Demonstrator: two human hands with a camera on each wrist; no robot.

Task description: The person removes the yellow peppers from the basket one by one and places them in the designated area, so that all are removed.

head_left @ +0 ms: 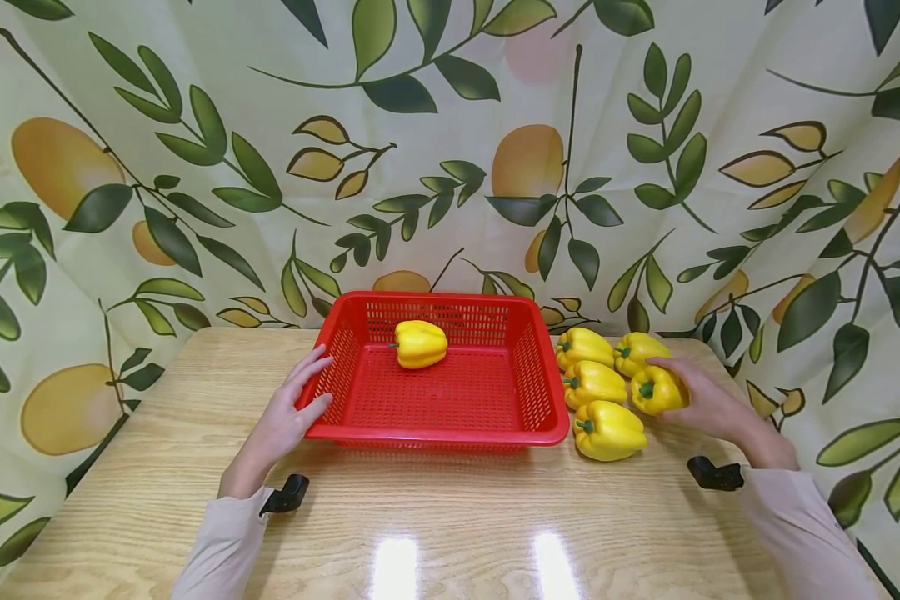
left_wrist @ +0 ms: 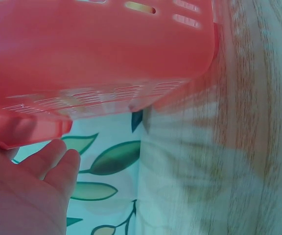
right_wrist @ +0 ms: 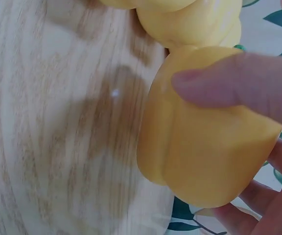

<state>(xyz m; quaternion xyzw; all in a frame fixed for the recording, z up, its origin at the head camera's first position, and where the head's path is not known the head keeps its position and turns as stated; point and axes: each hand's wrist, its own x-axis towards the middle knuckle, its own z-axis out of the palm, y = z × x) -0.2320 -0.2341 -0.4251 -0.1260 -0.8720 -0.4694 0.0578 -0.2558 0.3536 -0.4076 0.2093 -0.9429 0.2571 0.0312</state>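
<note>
A red plastic basket (head_left: 435, 436) with slotted walls stands on the wooden table, and one yellow bell pepper (head_left: 421, 344) lies inside near its back wall. My left hand (head_left: 288, 417) is at the basket's left rim, fingers loosely extended and thumb spread apart from them. In the left wrist view, fingertips (left_wrist: 71, 159) show close below the rim. My right hand (head_left: 708, 404) grips a yellow bell pepper (right_wrist: 207, 147), thumb on one side and fingers on the other. That pepper is at the right of a group of yellow bell peppers (head_left: 610, 431) beside the basket.
The light wooden table (head_left: 465, 517) extends in front of the basket. Behind and at both sides hangs a curtain (head_left: 435, 142) printed with leaves and fruit, close to the table's back edge. A black wrist device (head_left: 288, 493) sits at each sleeve.
</note>
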